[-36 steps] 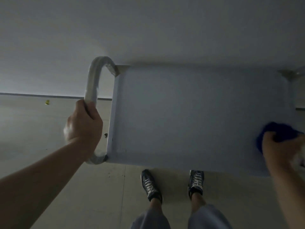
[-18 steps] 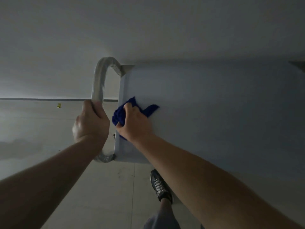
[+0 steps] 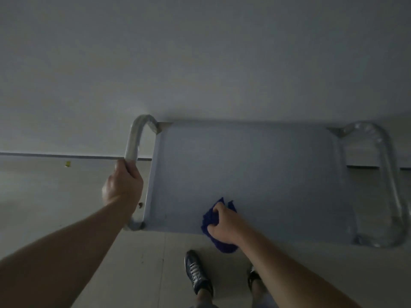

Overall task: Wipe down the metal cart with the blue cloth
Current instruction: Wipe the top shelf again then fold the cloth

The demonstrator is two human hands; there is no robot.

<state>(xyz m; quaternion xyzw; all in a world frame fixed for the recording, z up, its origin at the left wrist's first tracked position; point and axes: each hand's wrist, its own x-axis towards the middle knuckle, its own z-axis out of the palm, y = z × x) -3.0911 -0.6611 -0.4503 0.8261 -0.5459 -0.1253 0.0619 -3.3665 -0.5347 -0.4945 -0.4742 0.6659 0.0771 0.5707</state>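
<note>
1. The metal cart [image 3: 255, 170] stands against a pale wall [image 3: 200, 63], seen from above. Its flat grey top runs left to right, with a tubular loop handle at each end.
2. The left hand [image 3: 123, 185] grips the left handle [image 3: 133, 143] about midway along the tube. Its fingers [image 3: 126, 168] are curled tight round the metal, and the back of the hand faces the camera.
3. The blue cloth [image 3: 209, 220] lies bunched on the cart's top at the near edge, left of the middle. Its lower part reaches over that edge.
4. The right hand [image 3: 223, 226] sits on the cloth with its fingers [image 3: 219, 208] curled into the fabric, holding a wad of it against the surface. Blue shows beyond the fingertips and below the heel of the hand.
5. The right handle [image 3: 388, 174] loops out at the far end of the cart, well apart from both hands, its tube catching dim light.
6. Below the near edge, two dark laced shoes [image 3: 196, 272] stand on the pale tiled floor [image 3: 133, 274]; the right forearm partly hides one of them.
7. A small yellow scrap [image 3: 67, 164] lies on the floor by the base of the wall, left of the left handle.
</note>
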